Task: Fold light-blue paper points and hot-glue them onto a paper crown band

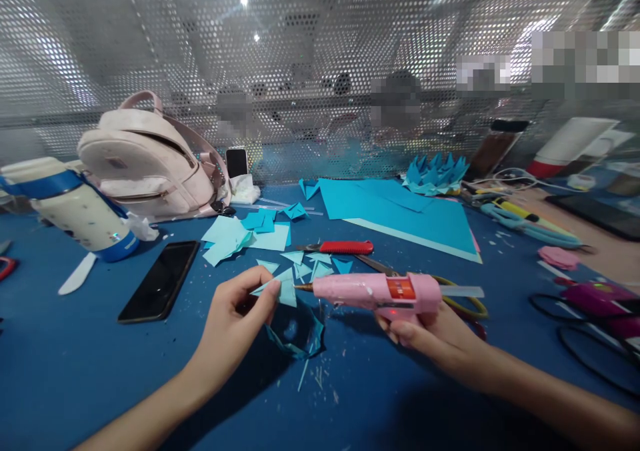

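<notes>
My left hand (240, 314) pinches a light-blue folded paper piece (287, 288) between thumb and fingers. My right hand (430, 334) is wrapped round the handle of a pink hot glue gun (360, 291), which has a clear glue stick (463, 291) poking out of its back. The gun's nozzle meets or nearly meets the right edge of the paper piece. Below them lies a ring of folded blue paper (315, 341), partly hidden by my left hand. Small folded light-blue triangles (320, 271) are scattered just beyond the nozzle.
Beyond my hands are a red utility knife (347, 247), scissors partly behind the gun, blue paper sheets (400, 204) and a spiky blue paper piece (435, 176). A phone (160, 281), a bottle (70, 204) and a backpack (150, 157) stand left. Perforated metal panel (310, 51) closes the back.
</notes>
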Demonstrator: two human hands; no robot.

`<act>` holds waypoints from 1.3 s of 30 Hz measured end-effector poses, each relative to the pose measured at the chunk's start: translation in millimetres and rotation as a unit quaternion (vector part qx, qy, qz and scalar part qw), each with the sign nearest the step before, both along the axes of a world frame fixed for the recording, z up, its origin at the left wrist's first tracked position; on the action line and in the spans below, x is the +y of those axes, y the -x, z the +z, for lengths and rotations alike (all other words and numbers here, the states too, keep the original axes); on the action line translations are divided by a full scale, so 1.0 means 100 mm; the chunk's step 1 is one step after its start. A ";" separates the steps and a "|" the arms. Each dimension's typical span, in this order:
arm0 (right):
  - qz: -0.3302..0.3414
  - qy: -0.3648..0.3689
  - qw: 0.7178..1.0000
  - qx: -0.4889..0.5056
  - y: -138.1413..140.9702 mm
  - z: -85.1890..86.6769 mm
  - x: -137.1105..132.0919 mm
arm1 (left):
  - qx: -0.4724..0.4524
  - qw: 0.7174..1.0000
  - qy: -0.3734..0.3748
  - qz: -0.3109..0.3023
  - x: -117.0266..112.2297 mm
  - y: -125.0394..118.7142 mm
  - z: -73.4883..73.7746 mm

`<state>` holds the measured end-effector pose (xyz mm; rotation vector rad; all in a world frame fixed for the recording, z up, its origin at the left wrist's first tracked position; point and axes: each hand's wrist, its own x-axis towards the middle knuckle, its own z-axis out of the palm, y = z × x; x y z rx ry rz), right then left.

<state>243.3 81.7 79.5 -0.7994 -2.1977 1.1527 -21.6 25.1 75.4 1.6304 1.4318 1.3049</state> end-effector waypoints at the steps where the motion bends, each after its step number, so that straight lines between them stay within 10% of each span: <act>1: -0.001 -0.001 1.000 -0.002 0.00 0.00 -0.01 | 0.000 1.000 -0.001 0.002 0.00 0.00 0.00; 39: -0.023 -0.079 0.989 -0.123 -0.09 -0.08 -0.02 | -0.026 0.999 -0.010 0.036 0.01 0.00 -0.03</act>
